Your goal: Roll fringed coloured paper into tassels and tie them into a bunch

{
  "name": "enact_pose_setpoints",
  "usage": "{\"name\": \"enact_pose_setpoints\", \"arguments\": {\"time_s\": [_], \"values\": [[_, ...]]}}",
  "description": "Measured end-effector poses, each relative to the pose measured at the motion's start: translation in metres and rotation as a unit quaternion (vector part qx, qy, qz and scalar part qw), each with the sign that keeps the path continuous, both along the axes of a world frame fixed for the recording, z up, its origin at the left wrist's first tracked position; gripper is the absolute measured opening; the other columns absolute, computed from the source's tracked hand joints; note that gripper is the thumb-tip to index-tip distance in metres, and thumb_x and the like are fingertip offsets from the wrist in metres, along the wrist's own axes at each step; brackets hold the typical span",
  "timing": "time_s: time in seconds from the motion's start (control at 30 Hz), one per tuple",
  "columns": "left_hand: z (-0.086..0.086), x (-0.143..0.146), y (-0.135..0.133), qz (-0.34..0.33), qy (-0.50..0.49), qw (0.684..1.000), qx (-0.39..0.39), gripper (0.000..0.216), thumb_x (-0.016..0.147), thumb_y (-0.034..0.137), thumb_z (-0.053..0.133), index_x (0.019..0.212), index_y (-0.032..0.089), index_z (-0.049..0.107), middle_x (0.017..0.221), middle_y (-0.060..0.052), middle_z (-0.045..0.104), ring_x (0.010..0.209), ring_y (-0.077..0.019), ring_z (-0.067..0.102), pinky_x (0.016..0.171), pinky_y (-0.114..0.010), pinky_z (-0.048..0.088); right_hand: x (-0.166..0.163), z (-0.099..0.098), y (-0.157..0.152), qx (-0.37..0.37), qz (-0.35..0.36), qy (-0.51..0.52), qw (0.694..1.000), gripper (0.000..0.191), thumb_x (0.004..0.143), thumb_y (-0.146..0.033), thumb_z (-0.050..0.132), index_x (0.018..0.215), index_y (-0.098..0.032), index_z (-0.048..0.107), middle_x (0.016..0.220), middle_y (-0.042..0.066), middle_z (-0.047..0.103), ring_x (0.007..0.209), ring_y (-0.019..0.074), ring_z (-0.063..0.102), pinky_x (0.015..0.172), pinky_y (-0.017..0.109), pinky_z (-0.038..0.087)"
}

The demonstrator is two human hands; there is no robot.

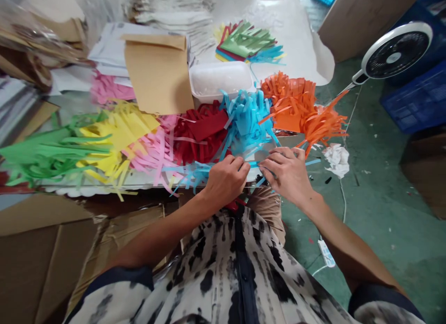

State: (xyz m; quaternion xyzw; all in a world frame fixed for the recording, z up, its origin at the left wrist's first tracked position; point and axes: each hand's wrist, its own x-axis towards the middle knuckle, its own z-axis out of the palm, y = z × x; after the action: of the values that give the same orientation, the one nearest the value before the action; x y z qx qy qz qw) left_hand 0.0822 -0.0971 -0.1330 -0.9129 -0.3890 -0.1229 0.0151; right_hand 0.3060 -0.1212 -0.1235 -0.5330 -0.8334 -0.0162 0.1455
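Note:
Both hands meet at the table's front edge over a blue paper tassel. Its fringe strips spread out to the left of my left hand, whose fingers are curled closed around its rolled part. My right hand pinches the same blue paper a little further right, and a thin blue end sticks out past its fingers. Just beyond the hands lies a heap of light blue fringed paper. Dark red fringed paper is left of that heap, and orange fringed paper is right of it.
Pink, yellow and green fringed paper line the table's left side. Behind stand a white plastic tub, a brown envelope and flat multicoloured fringed sheets. A round fan and crumpled tissue are at the right.

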Motion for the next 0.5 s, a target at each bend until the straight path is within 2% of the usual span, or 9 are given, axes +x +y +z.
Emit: {"name": "enact_pose_setpoints", "arguments": {"time_s": [0.2, 0.5], "values": [[-0.001, -0.020, 0.004, 0.078, -0.066, 0.994, -0.045, 0.018, 0.104, 0.031, 0.060, 0.097, 0.018, 0.070, 0.100, -0.008, 0.073, 0.095, -0.0268, 0.060, 0.082, -0.041, 0.046, 0.010, -0.009, 0.004, -0.032, -0.042, 0.042, 0.998, 0.024, 0.107, -0.041, 0.056, 0.101, -0.026, 0.073, 0.105, 0.002, 0.080, 0.118, 0.0278, 0.061, 0.097, 0.047, 0.028], [0.005, -0.020, 0.017, 0.119, -0.075, 0.982, -0.123, 0.013, 0.097, 0.030, 0.071, 0.089, 0.020, 0.070, 0.096, -0.006, 0.073, 0.097, -0.0282, 0.061, 0.083, -0.041, 0.044, -0.004, 0.000, 0.016, -0.079, -0.081, -0.032, 0.993, 0.028, 0.104, -0.039, 0.051, 0.094, -0.020, 0.069, 0.096, 0.010, 0.076, 0.110, 0.0323, 0.057, 0.090, 0.047, 0.028]]}}
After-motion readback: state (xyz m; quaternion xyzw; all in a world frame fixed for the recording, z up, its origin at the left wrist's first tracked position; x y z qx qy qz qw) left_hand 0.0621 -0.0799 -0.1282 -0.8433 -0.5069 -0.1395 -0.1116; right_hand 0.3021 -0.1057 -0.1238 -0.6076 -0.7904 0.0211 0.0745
